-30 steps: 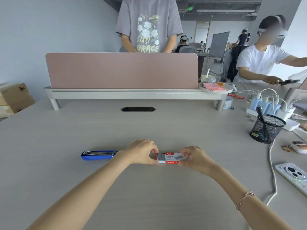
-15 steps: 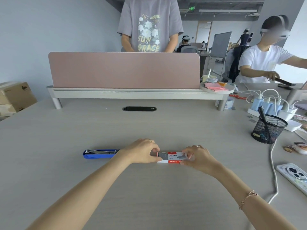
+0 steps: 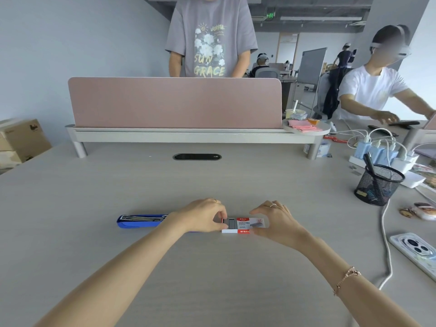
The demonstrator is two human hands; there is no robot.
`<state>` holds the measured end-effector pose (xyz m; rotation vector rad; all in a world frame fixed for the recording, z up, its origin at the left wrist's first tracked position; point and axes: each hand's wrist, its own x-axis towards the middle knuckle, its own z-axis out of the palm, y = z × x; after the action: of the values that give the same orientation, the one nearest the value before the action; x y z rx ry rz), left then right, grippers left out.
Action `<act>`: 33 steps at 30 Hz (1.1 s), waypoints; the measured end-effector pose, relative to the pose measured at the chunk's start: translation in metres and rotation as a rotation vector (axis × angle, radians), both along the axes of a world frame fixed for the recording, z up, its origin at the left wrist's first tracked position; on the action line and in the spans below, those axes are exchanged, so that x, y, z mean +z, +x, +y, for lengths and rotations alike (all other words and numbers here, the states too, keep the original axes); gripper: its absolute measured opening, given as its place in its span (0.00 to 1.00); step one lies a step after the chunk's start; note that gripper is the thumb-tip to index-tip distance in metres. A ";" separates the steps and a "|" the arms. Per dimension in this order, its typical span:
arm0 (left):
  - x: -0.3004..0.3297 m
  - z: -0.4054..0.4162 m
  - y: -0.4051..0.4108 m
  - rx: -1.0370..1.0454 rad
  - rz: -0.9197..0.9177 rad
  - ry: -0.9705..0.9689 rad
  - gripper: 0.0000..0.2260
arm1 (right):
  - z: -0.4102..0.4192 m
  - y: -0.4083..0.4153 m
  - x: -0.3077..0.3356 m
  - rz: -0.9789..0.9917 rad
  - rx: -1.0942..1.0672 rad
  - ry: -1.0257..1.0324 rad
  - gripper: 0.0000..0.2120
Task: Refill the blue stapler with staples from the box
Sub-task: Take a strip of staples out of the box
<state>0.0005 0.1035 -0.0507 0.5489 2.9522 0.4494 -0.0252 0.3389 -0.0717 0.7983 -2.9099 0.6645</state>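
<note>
Two hands work the staple box [image 3: 245, 224], which lies flat on the desk [image 3: 212, 279] at centre. My left hand [image 3: 200, 218] pinches the box's 9 o'clock end, thumb and fingertips closed on the inner tray, which is drawn partly out and shows a grey block that I judge to be staples [image 3: 231, 223]. My right hand [image 3: 278, 223] cups the 3 o'clock end with fingers spread and loosely curled; I cannot tell whether they press the sleeve. The blue stapler [image 3: 141, 221] lies at 9 o'clock of the box, just beyond my left wrist, with its metal channel facing up and apparently open. Assessment: box opening is under way. Remaining: extract a strip, seat it in the channel, close the stapler.
</note>
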 end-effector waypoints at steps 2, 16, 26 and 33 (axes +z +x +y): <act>-0.001 0.000 -0.002 0.022 -0.021 0.021 0.11 | -0.002 0.000 -0.001 -0.013 0.013 -0.010 0.19; -0.001 0.001 -0.009 0.129 -0.087 0.179 0.07 | -0.004 0.001 -0.006 -0.005 0.010 -0.016 0.15; 0.003 0.001 -0.006 0.156 -0.060 0.196 0.07 | -0.004 0.003 -0.007 -0.026 0.009 -0.033 0.14; 0.010 0.002 -0.004 0.165 -0.067 0.248 0.09 | -0.003 0.005 -0.005 -0.033 0.010 -0.036 0.15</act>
<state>-0.0034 0.1054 -0.0411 0.3046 2.9071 0.8415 -0.0198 0.3356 -0.0767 0.8055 -2.9157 0.7361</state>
